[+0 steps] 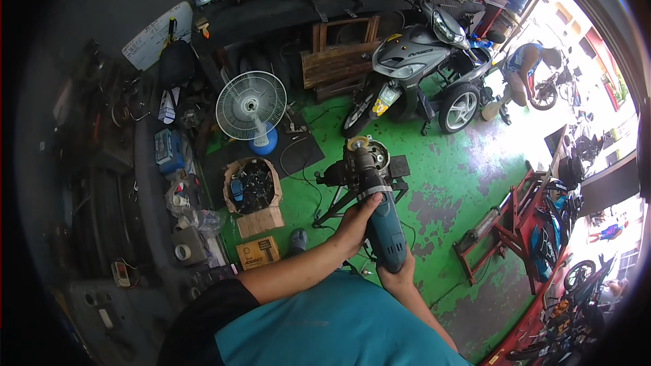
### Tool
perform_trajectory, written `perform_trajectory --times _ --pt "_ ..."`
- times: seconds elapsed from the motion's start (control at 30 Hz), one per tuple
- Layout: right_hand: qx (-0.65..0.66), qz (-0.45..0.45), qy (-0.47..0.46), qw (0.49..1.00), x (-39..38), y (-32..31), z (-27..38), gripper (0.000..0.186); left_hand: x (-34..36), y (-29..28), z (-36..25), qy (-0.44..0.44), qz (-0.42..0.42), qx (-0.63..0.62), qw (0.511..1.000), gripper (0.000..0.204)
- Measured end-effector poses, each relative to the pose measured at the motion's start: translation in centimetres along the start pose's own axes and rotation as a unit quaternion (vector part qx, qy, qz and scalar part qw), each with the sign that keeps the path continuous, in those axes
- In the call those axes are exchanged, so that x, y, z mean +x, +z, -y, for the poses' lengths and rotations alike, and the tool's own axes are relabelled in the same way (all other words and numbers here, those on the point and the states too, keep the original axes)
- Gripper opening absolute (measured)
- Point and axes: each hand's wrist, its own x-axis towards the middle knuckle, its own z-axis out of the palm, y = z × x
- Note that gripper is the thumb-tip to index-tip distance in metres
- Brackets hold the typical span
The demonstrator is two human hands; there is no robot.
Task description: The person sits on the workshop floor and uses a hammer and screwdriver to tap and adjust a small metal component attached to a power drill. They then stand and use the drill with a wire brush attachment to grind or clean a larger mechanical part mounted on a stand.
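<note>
Around: white fan [251,98], cardboard box [260,222] of dark parts [258,183], grey scooter [410,64]. Beside tan disc [357,142], metal casing [382,157], contact unclear. Before torso [312,318], clasped in left grip [357,227] and right grip [399,274]: teal, dark-headed grinder [386,234].

Worn green floor [434,163]: dark mat [308,154], scooter [405,64], red frame [507,229].
</note>
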Motion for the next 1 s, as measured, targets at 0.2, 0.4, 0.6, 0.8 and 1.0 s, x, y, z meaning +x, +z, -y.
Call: perform_trajectory --times 0.2,0.4,0.6,0.8,1.0 --pt "-0.003 -0.023 -0.006 1.0 -0.3 1.6 1.2 0.047 -0.2 -0.9 -1.7 -0.009 0.02 0.011 1.0 0.066" --pt "-0.032 -0.048 0.006 0.998 -0.5 3.0 1.6 0.045 -0.1 -1.5 -2.8 -0.044 0.016 0.017 0.999 0.064" --pt "-0.065 -0.074 -0.009 0.995 -0.8 3.0 1.2 0.041 0.2 -1.4 -2.5 -0.034 0.031 0.031 0.998 0.064" --pt "-0.065 -0.08 -0.005 0.995 -0.7 3.3 2.5 0.037 0.1 -1.7 -3.2 -0.016 0.048 0.033 0.998 0.063" --pt "-0.03 -0.059 0.03 0.997 -1.2 4.1 1.2 0.037 -0.4 -2.5 -3.0 -0.034 0.032 0.046 0.998 0.062"
